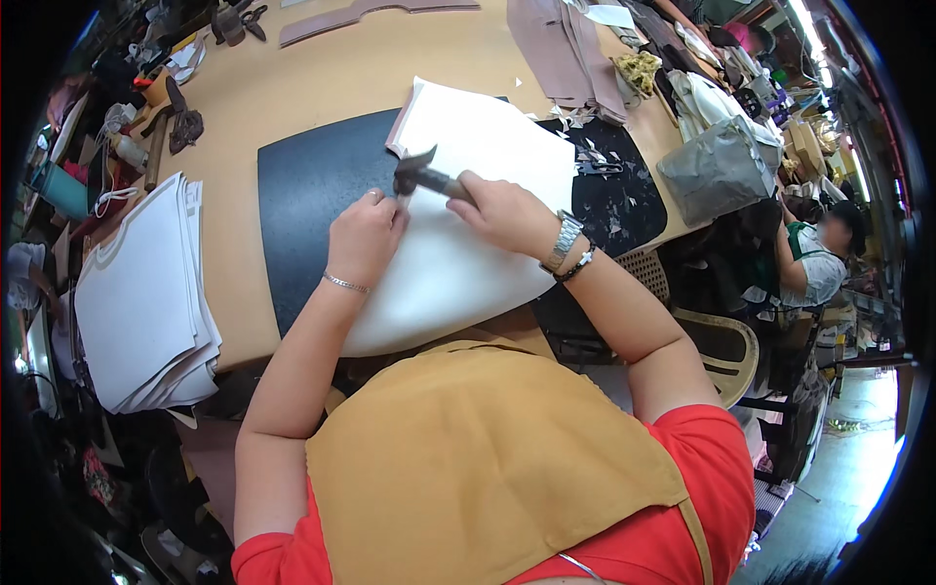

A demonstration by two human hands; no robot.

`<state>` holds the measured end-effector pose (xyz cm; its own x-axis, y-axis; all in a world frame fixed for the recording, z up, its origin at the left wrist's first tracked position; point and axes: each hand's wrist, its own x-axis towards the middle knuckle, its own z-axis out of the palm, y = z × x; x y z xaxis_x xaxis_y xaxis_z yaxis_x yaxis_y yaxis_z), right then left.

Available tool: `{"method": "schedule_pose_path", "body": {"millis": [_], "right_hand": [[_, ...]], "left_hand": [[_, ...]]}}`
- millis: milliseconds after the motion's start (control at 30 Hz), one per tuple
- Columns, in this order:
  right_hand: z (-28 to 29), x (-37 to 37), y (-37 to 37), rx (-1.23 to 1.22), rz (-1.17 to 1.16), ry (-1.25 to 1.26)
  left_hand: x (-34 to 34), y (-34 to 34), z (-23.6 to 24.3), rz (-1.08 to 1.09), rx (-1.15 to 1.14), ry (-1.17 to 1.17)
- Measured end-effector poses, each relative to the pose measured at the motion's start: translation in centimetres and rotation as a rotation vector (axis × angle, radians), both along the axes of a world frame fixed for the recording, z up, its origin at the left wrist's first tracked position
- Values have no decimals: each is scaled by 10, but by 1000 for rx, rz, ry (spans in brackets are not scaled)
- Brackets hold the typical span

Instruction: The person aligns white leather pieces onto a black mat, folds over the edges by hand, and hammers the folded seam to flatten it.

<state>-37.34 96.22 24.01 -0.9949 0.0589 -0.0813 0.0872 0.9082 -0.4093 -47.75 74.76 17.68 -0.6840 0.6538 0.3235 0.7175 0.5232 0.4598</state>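
A hammer (437, 181) with a dark head is gripped by its handle in my right hand (512, 216). Its head hovers just over the fingertips of my left hand (366, 234), which is closed in a pinch at the left edge of a large white sheet (487, 146). Pinkish-brown backing shows along the sheet's upper left edge. Beneath the sheet lies a dark mat (312, 185). My left fingertips are partly hidden, so whether they hold anything besides the edge cannot be made out.
A stack of white sheets (146, 302) lies at the left. Another hammer (156, 146) rests beyond it. Scraps cover a black board (614, 195) on the right, near a grey bag (717, 171). Pinkish-brown pieces (556, 54) lie farther back. Another person (814, 258) sits at the right.
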Motion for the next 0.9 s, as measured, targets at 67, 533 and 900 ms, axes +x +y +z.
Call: {"method": "schedule_pose_path", "body": {"millis": [67, 533, 900], "right_hand": [[4, -4, 0, 41, -31, 69], [-2, 14, -7, -53, 34, 55], [-16, 25, -10, -190, 0, -56]], "left_hand": [[1, -1, 2, 5, -33, 2], [2, -24, 15, -66, 4, -136], [-20, -46, 26, -29, -39, -506]]}}
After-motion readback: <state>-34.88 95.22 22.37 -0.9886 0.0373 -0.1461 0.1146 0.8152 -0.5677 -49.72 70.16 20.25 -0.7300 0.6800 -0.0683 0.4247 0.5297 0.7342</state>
